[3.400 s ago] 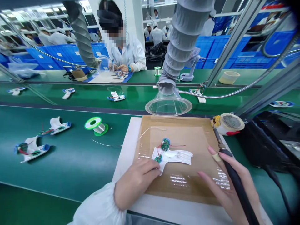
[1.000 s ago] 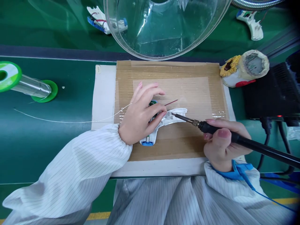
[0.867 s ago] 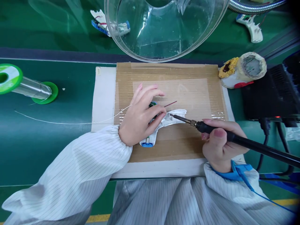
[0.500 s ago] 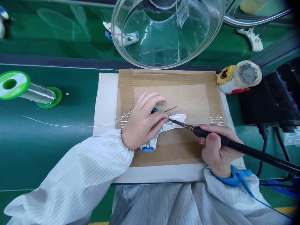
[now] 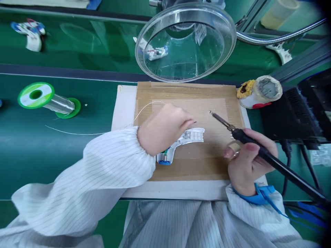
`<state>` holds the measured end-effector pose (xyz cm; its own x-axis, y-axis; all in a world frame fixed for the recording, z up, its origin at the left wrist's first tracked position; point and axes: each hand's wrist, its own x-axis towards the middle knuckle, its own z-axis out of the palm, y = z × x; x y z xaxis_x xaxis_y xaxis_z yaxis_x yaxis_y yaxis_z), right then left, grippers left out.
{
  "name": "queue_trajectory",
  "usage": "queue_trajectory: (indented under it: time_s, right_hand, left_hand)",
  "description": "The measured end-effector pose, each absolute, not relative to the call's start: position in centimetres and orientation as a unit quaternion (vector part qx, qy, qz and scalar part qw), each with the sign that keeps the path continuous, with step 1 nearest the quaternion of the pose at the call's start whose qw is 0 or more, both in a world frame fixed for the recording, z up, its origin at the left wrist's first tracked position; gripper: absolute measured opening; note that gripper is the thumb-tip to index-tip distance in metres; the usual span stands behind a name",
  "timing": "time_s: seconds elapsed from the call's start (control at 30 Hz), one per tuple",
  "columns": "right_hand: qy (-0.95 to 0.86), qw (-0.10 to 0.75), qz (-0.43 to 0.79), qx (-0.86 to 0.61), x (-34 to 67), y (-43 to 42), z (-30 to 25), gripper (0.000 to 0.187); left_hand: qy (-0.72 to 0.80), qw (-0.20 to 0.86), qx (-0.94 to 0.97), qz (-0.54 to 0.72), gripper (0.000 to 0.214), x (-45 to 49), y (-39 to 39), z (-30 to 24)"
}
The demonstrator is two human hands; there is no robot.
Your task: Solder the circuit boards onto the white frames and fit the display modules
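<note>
My left hand (image 5: 165, 129) is closed in a pinch over the work board, and a short dark wire end (image 5: 195, 122) pokes out past its fingertips. A thin solder wire (image 5: 147, 105) loops in from the left and passes behind this hand. Below the fingers lies a white gun-shaped plastic housing half (image 5: 195, 135), with a blue-ended part (image 5: 164, 162) in its lower end; the hand hides its middle. In my right hand (image 5: 248, 162) is a soldering iron (image 5: 240, 135), its tip raised up and right of the housing, touching nothing.
The housing lies on a cardboard sheet (image 5: 186, 172) over a white board. A solder spool (image 5: 60, 103) stands at left. Overhead hangs a clear round hood (image 5: 186, 72). At right are a decorated jar (image 5: 258, 93) and a black box (image 5: 279, 113). Other housings (image 5: 33, 38) lie on the back shelf.
The soldering iron has lifted off the housing, up and right. My left hand's spread fingers have closed and turned over above the housing. The view has shifted slightly.
</note>
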<state>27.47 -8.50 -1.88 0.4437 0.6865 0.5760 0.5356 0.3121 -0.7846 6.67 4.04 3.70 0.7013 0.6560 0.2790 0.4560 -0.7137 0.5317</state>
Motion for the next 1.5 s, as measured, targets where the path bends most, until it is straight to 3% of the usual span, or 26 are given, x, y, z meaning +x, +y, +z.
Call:
queue_trajectory:
  time_s: [0.1,0.2,0.5,0.7,0.83,0.9,1.1,1.5]
  right_hand:
    - [-0.604,0.511,0.11,-0.602,27.2,-7.9,-1.6,0.029]
    - [-0.683,0.429,0.135,-0.575,27.0,-7.1,-2.1,0.04]
    - [-0.714,0.383,0.138,-0.57,26.9,-6.6,-2.9,0.039]
    - [-0.672,0.447,0.128,-0.577,26.7,-7.4,-2.2,0.039]
    - [-0.586,0.588,0.082,-0.552,27.1,-8.3,-1.6,0.026]
    - [-0.574,0.619,0.062,-0.532,27.3,-8.4,-1.6,0.025]
    - [-0.583,0.617,0.033,-0.528,27.0,-8.0,-2.2,0.021]
    - [-0.601,0.563,0.096,-0.559,27.8,-8.6,-1.9,0.022]
  left_hand:
    - [0.28,0.247,0.911,0.175,0.025,7.3,3.6,3.9]
    - [0.275,0.257,0.904,0.202,0.023,6.8,3.2,4.0]
    - [0.291,0.082,0.91,0.282,0.023,5.1,1.1,0.6]
    - [0.332,0.295,0.835,0.324,0.015,4.9,0.9,-1.0]
    - [0.331,0.325,0.825,0.322,0.013,5.1,0.8,-1.1]
    - [0.331,0.324,0.828,0.316,0.012,5.1,0.8,-1.1]
    - [0.33,0.319,0.829,0.32,0.011,5.2,0.8,-1.2]
    - [0.335,0.323,0.826,0.318,0.014,5.3,0.6,-1.0]
